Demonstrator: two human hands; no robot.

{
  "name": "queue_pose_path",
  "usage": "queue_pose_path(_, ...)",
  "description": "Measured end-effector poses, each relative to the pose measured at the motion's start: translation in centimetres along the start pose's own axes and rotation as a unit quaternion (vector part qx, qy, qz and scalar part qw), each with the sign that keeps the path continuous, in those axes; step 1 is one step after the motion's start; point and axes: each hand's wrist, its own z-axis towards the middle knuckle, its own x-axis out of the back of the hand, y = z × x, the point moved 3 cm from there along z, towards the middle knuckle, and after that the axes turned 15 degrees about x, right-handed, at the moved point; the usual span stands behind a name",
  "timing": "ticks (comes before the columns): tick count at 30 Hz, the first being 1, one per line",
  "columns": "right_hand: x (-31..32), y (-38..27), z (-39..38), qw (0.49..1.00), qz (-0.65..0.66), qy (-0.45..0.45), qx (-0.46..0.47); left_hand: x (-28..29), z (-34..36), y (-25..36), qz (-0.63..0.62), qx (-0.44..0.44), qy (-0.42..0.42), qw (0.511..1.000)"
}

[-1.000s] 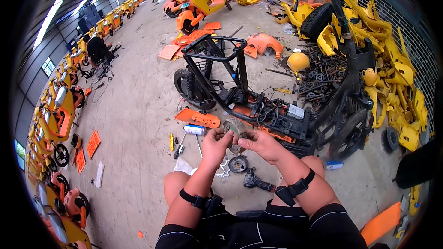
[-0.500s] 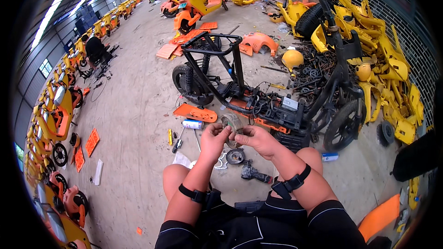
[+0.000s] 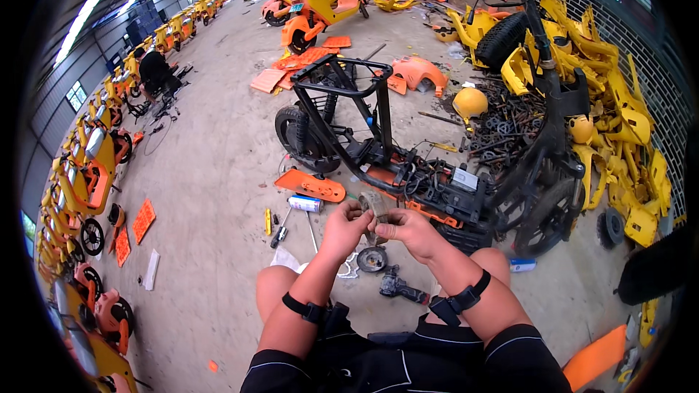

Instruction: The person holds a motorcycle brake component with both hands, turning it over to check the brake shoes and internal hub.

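Note:
In front of me both hands pinch a greyish, see-through ring [image 3: 375, 204] that looks like a roll of tape; its lower part is hidden by the fingers. My left hand [image 3: 348, 227] is closed on its left side. Fingertips almost touching the left ones, my right hand [image 3: 408, 231] is closed at its right side. On the floor below lie a round black part [image 3: 372, 259] and a grey-black cordless power tool [image 3: 401, 286]. Just beyond my hands stands a stripped black scooter frame [image 3: 378, 142] with bare wiring.
A spray can [image 3: 304, 204], an orange panel [image 3: 312, 185] and a screwdriver [image 3: 280, 228] lie left of my hands. Yellow body panels [image 3: 619, 116] are heaped at the right wall. Scooters [image 3: 91, 175] line the left side, where another person [image 3: 154, 73] crouches. A blue-white can [image 3: 522, 265] lies near my right knee.
The ring has tipped and sits more hidden between my fingers. My fingertips have come closer together. The whole view has shifted slightly.

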Motion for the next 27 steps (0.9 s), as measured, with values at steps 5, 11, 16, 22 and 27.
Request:
queue_pose_path(5, -0.1, 0.1, 1.1, 1.0, -0.013, -0.002, -0.015, 0.9, 1.8, -0.6, 0.032, -0.015, 0.014, 0.999)
queue_pose_path(11, -0.6, 0.0, 1.4, 0.998, -0.038, -0.035, -0.035, 0.7, 1.2, -0.5, 0.062, -0.031, 0.07, 0.995)
queue_pose_path(16, -1.2, -0.8, 0.8, 0.996, -0.077, -0.033, -0.02, 1.0, 0.2, -1.0, 0.023, -0.01, 0.045, 0.999)
queue_pose_path(22, -2.7, -0.6, -0.8, 0.995, -0.084, -0.05, -0.024, 2.0, -1.8, -2.4, 0.08, -0.03, 0.015, 0.996)
queue_pose_path(27, -4.6, 0.2, -2.5, 0.985, -0.155, -0.069, 0.013, 3.5, -2.1, -3.5, 0.141, -0.041, 0.069, 0.987)
